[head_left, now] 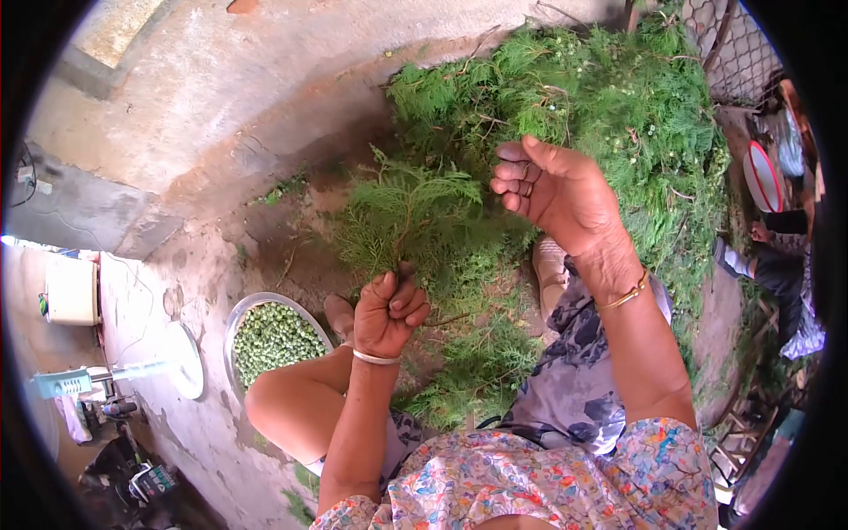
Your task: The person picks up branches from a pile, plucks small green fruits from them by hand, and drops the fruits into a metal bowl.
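Observation:
My left hand (386, 320) is closed round the stem of a leafy green sprig (411, 208), whose fronds fan out above the fingers. My right hand (565, 190) is raised to the right of the sprig, palm towards me, with its fingers curled a little and apart; nothing shows in it. A round metal basin (232, 346) holding many small green cones (277, 347) sits on the ground to the left of my knee. Behind my right hand lies a large heap of green branches (618, 115).
More cut greenery (486, 362) lies between my legs. At the left stand a fan (181, 360) and a white box (72, 290). Another person (786, 256) sits at the right edge, near a red-rimmed round tray (761, 177). A wall (221, 97) runs behind.

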Motion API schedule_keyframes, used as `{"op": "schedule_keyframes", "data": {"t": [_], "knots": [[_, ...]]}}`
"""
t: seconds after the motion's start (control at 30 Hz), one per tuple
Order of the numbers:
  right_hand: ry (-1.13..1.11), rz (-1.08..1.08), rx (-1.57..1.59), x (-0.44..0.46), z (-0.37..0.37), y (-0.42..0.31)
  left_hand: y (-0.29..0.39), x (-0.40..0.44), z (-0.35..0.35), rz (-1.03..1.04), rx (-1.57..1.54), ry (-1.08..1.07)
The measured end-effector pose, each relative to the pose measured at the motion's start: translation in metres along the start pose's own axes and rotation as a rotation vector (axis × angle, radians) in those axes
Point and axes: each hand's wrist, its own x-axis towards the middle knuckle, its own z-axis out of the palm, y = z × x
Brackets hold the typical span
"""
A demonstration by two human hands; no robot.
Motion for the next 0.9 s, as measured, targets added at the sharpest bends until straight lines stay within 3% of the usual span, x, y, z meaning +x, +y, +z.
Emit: {"op": "schedule_keyframes", "data": {"t": [0.07,0.17,0.23,0.3,0.37,0.43,0.53,0.57,0.7,0.77,0.8,0.9], "knots": [[-0.036,0.007,-0.055,0.0,-0.004,0.0,-0.002,-0.001,0.0,-0.014,0.0,-0.004],[-0.026,0.023,-0.103,-0.001,-0.006,0.0,-0.016,0.003,-0.002,0.02,0.18,0.169],[-0.028,0.019,-0.132,-0.002,-0.008,-0.001,-0.04,0.01,-0.03,0.109,1.065,0.365],[-0.037,0.003,-0.163,-0.004,-0.006,-0.001,-0.079,0.006,-0.069,0.108,1.584,0.331],[-0.026,0.015,-0.174,-0.004,-0.006,0.0,-0.132,-0.01,-0.125,0.07,1.796,-0.039],[-0.029,0.013,-0.199,-0.003,-0.006,-0.001,-0.171,-0.03,-0.126,-0.266,1.972,-0.398],[-0.027,0.031,-0.225,-0.004,-0.005,-0.001,-0.203,-0.035,-0.16,-0.191,2.104,-0.397],[-0.022,0.039,-0.225,-0.006,-0.004,0.0,-0.202,-0.025,-0.164,-0.331,2.158,-0.198],[-0.023,0.031,-0.336,-0.012,0.0,0.0,-0.136,0.026,-0.186,-0.168,1.995,0.05],[-0.014,0.043,-0.372,-0.013,0.001,0.0,-0.103,0.048,-0.187,-0.467,1.962,0.171],[-0.003,0.054,-0.372,-0.013,0.001,0.0,-0.102,0.043,-0.193,-0.481,1.952,0.166],[0.027,0.088,-0.42,-0.011,0.003,0.002,-0.112,0.029,-0.206,-0.816,2.118,0.132]]}}
